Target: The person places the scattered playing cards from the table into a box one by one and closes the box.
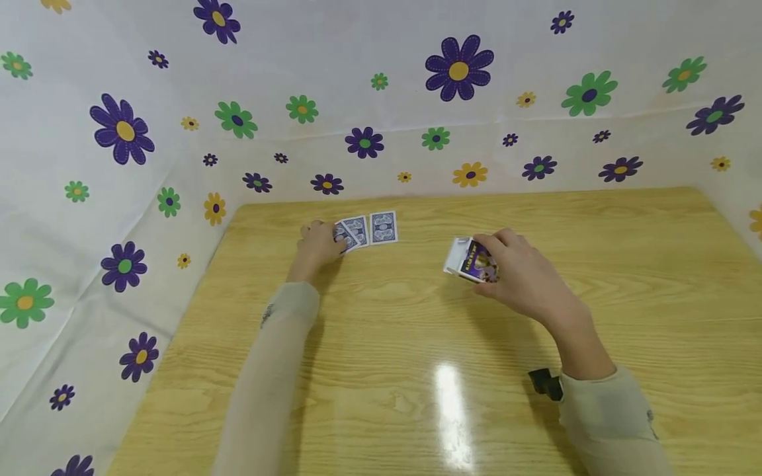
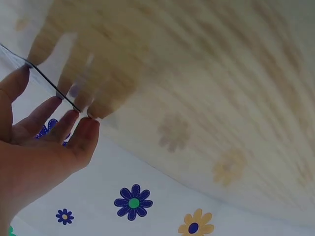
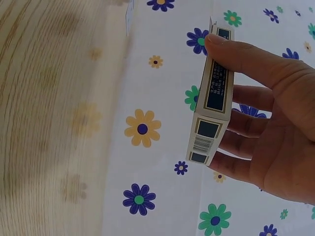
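Note:
My left hand (image 1: 320, 243) is at the leftmost of several blue-backed playing cards (image 1: 383, 227) near the table's far edge. In the left wrist view, the thumb and fingertips of that hand (image 2: 49, 142) hold a card, seen as a thin dark edge (image 2: 49, 81) against the tabletop. My right hand (image 1: 524, 277) grips a card box (image 1: 479, 261) above the table, its white flap end pointing left. In the right wrist view, the thumb lies on the box's narrow dark side (image 3: 216, 88) and the fingers pass behind it; a barcode shows on its end.
The wood-grain table (image 1: 369, 370) has a glossy surface. White cloth with printed flowers (image 1: 458, 69) surrounds its back and sides. A black wrist-worn piece (image 1: 546, 383) sticks out at the right sleeve. Two cards at the left overlap; another lies just to their right.

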{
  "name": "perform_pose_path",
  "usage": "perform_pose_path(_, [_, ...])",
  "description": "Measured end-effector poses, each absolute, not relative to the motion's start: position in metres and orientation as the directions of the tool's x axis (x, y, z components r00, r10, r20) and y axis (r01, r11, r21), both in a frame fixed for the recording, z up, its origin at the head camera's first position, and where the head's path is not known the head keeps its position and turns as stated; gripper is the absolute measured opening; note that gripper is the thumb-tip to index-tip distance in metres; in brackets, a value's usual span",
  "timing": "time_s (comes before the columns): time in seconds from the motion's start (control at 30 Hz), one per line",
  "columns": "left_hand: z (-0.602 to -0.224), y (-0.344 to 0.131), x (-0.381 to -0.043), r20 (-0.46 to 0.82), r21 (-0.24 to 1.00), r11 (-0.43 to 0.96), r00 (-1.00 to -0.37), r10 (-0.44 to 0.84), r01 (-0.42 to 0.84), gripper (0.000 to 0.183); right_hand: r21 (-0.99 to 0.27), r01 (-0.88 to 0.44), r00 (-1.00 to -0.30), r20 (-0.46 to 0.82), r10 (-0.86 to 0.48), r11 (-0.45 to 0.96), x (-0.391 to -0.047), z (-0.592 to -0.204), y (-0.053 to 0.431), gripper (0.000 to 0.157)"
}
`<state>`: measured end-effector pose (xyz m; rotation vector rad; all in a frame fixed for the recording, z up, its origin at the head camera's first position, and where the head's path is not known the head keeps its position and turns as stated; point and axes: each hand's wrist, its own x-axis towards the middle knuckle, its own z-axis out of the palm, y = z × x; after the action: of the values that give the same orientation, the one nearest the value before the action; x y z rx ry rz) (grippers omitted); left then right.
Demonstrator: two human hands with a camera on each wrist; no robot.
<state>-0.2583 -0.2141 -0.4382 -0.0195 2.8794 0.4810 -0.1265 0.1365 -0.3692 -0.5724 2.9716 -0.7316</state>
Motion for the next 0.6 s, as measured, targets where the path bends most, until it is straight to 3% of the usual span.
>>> perform_pose_path(0.13, [-0.433, -0.221, -0.256, -0.235, 0.348, 0.936, -0.971, 0.039, -0.047, 0.040, -0.451, -0.346, -0.930, 0.051, -0.363, 0.823, -0.126, -0.368, 0.134, 0.075])
perform_pose_path(0.33, [-0.422, -0.226, -0.248, -0.364, 0.394, 0.914, -0.930, 0.053, -0.102, 0.068, -0.444, -0.342, -0.931, 0.038, -0.364, 0.828, -0.125, -0.368, 0.132, 0.076])
perform_pose_path(0.6, [-0.414, -0.216, -0.231, -0.492, 0.306, 0.938, -0.870, 0.008, -0.164, 0.082, -0.442, -0.355, -0.925, 0.041, -0.377, 0.824, -0.124, -0.368, 0.130, 0.076])
